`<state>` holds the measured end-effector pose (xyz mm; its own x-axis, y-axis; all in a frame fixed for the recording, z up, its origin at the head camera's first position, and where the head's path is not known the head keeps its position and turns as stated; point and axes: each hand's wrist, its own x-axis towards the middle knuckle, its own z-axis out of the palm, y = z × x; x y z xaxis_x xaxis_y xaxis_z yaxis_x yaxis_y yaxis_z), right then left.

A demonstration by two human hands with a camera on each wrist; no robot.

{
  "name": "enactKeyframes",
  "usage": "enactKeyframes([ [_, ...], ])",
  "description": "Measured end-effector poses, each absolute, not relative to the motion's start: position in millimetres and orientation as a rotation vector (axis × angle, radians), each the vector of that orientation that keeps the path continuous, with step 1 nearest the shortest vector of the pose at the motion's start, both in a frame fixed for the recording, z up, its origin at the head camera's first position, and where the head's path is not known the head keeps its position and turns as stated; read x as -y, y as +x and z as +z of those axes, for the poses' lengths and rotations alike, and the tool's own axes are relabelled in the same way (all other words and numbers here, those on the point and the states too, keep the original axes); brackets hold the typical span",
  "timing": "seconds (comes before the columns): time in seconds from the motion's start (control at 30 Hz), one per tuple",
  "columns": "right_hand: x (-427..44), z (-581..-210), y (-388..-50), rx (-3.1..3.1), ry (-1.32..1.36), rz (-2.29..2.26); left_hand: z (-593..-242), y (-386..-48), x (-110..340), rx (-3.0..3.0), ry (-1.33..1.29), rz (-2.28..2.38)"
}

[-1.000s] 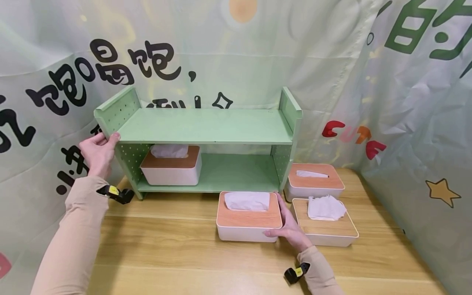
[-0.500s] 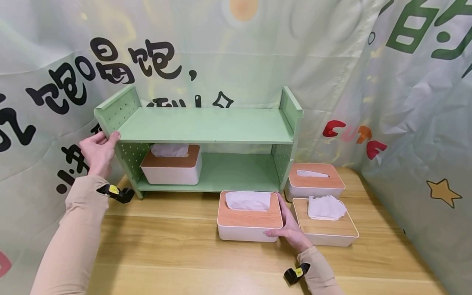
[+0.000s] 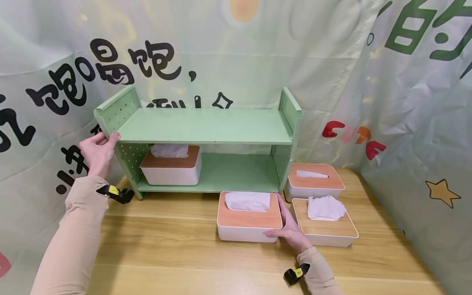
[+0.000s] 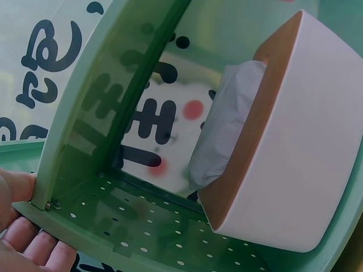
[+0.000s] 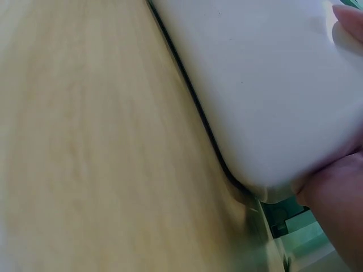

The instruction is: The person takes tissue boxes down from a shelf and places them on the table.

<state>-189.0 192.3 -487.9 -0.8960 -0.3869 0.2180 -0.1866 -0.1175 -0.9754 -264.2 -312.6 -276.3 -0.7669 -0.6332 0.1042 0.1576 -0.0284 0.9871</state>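
A green two-tier shelf [image 3: 206, 125] stands on the table. My left hand [image 3: 98, 153] grips the front edge of its left side panel, thumb inside and fingers outside. On the lower tier, at the left, sits a white tissue box [image 3: 171, 175] with a brown wooden lid, close by in the left wrist view too. In front of the shelf, another tissue box [image 3: 248, 233] with a reddish wood lid rests on the table. My right hand [image 3: 289, 229] grips its right end, thumb at the front and fingers behind. The right wrist view shows this box's white wall [image 5: 272, 85].
Two more tissue boxes are at the right: one with a flat slot of tissue [image 3: 316, 180] beside the shelf, one with a tissue sticking up [image 3: 324, 229] just right of my right hand. A printed curtain [image 3: 236, 53] hangs behind the wooden table [image 3: 177, 254].
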Motion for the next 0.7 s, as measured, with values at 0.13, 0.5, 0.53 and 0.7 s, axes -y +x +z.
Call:
enactKeyframes([
  [0.13, -193.0, -488.4, -189.1, -1.995, -0.661, -2.142, -276.4, -264.8, 313.1, 1.698, 0.499, -1.864],
  [0.5, -192.4, -486.0, -186.7, -1.935, -0.696, -2.150, -275.9, -265.3, 314.0, 1.695, 0.529, -1.881],
  [0.53, -192.4, -485.9, -186.5, -1.936, -0.701, -2.150, -275.8, -265.2, 313.9, 1.695, 0.530, -1.883],
  [0.7, -191.8, -484.4, -186.2, -1.975, -0.712, -2.153, -275.5, -265.0, 313.6, 1.692, 0.525, -1.886],
])
